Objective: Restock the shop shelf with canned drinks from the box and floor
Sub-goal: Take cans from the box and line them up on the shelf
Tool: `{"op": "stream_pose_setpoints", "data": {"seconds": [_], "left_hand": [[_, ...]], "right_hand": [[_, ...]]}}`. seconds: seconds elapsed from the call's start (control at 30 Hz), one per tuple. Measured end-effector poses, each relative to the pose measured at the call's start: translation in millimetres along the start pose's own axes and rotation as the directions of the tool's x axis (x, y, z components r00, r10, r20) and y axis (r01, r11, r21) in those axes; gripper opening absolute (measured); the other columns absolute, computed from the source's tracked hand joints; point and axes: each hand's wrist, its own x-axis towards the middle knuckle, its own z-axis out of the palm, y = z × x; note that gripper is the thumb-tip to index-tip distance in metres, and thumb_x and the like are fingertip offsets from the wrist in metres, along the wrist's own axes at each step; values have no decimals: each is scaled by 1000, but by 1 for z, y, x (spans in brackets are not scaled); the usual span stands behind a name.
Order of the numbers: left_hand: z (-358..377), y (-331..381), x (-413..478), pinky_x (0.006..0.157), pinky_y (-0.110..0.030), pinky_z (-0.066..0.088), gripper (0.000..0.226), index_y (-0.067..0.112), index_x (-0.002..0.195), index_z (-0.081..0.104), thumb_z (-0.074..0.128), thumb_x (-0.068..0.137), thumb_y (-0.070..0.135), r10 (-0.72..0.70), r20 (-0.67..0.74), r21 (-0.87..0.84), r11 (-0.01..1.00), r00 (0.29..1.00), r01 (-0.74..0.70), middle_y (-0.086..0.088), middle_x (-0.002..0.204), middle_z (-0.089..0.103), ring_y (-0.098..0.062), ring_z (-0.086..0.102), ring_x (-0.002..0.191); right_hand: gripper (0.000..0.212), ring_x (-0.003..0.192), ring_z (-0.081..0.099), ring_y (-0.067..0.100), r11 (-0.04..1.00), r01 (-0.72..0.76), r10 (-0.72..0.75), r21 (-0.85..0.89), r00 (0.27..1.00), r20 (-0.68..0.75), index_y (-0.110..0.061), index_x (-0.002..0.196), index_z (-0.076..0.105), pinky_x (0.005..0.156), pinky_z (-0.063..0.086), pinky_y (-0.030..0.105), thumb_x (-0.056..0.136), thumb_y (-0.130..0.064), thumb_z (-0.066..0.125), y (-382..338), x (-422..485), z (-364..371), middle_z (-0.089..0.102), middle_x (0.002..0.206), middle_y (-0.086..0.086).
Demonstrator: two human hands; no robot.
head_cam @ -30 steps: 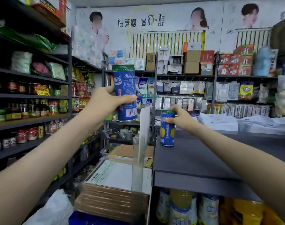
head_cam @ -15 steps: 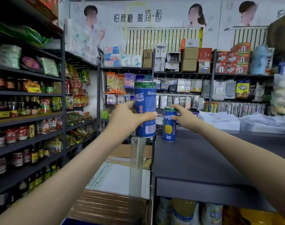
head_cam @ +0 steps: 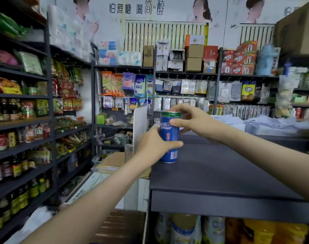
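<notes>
A blue drink can (head_cam: 169,136) with a green rim stood upright on the near-left corner of the dark grey shelf (head_cam: 220,173), its base touching the surface. The left hand (head_cam: 153,147) came in from 7 o'clock, its grip wrapped round the lower half of the can with the thumb across the front above the barcode. The right hand (head_cam: 194,120) reached in from 3 o'clock, fingers curled over the can's top and thumb pressed against its upper side. Whether a second can stood behind the hands could not be told.

Under the shelf, at 6 o'clock from the can, large plastic bottles (head_cam: 183,229) held yellowish drink. At 8 o'clock lay flat cardboard cartons (head_cam: 111,161), closed, contents unseen. The rack (head_cam: 50,120) at 9 o'clock carried jars (head_cam: 0,141) with red labels and dark sauce bottles. At 12 o'clock, closed brown boxes (head_cam: 194,57) sat stacked on the far shelving. White plastic bags (head_cam: 273,124) lay heaped at 2 o'clock.
</notes>
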Motion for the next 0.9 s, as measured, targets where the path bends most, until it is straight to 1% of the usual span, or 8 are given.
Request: {"op": "stream_pose_setpoints", "data": {"seconds": [0.07, 0.1, 0.2, 0.3, 0.37, 0.6, 0.73, 0.9], "left_hand": [[8, -6, 10, 84, -42, 54, 83, 25, 109, 53, 78, 40, 62, -3, 48, 1, 1000, 999, 3, 4, 103, 67, -16, 66, 92], [11, -8, 13, 86, -42, 53, 80, 25, 112, 51, 79, 45, 58, -8, 75, 11, 1000, 997, 8, 4, 105, 66, -16, 65, 94], [16, -15, 21, 87, -35, 50, 61, 19, 124, 46, 78, 72, 28, -7, 95, 79, 997, 995, 0, 1, 108, 64, -17, 62, 98], [20, -19, 30, 83, -33, 49, 52, 15, 119, 47, 74, 78, 30, -18, 56, 163, 987, 998, 9, -2, 111, 63, -20, 60, 100], [22, -19, 35, 83, -34, 49, 48, 13, 116, 48, 73, 79, 31, -23, 43, 201, 979, 999, 14, -5, 113, 62, -22, 59, 100], [28, -18, 47, 76, -32, 48, 52, 11, 111, 46, 75, 77, 37, -21, 11, 275, 961, 1000, 17, -7, 114, 61, -25, 60, 100], [29, -18, 44, 72, -30, 43, 51, 10, 113, 45, 73, 79, 36, -12, -2, 282, 959, 1000, 12, -7, 114, 60, -24, 59, 100], [25, -15, 37, 83, -35, 50, 51, 9, 118, 45, 72, 80, 31, -38, 1, 273, 961, 999, 37, -9, 116, 62, -25, 60, 102]], "right_hand": [[23, 98, 61, 24, 999, 5, -6, -47, 1000, -27, -21, 107, 56, 83, 57, 38, 89, -11, 63, 8, 5, -7, 58, 108, 3], [23, 100, 60, 24, 998, 0, -1, -56, 1000, -24, -21, 107, 55, 85, 56, 39, 90, -7, 60, 12, 7, -10, 57, 108, 3], [26, 107, 57, 20, 995, 2, -5, -96, 1000, -30, -20, 112, 54, 92, 52, 37, 93, -1, 51, 23, 11, -14, 57, 113, 2], [36, 119, 46, 16, 881, 90, -128, -465, 991, -50, -13, 127, 52, 102, 38, 30, 92, -3, 54, 31, 16, -14, 52, 127, 4], [42, 122, 43, 17, 811, 120, -185, -573, 981, -55, -12, 132, 49, 103, 34, 28, 91, -4, 56, 37, 21, -12, 50, 131, 4], [48, 127, 42, 10, 851, 57, -122, -521, 988, -92, -21, 138, 42, 96, 31, 18, 94, -3, 51, 49, 28, -13, 48, 139, -4], [63, 137, 28, 11, 865, 59, -102, -498, 993, -60, -22, 145, 32, 109, 30, 30, 91, -4, 58, 48, 21, -11, 30, 152, -3], [80, 141, 19, 11, 865, 59, -86, -499, 996, -32, -25, 151, 15, 104, 26, 24, 88, -7, 62, 36, 0, -8, 17, 157, -6]]}}
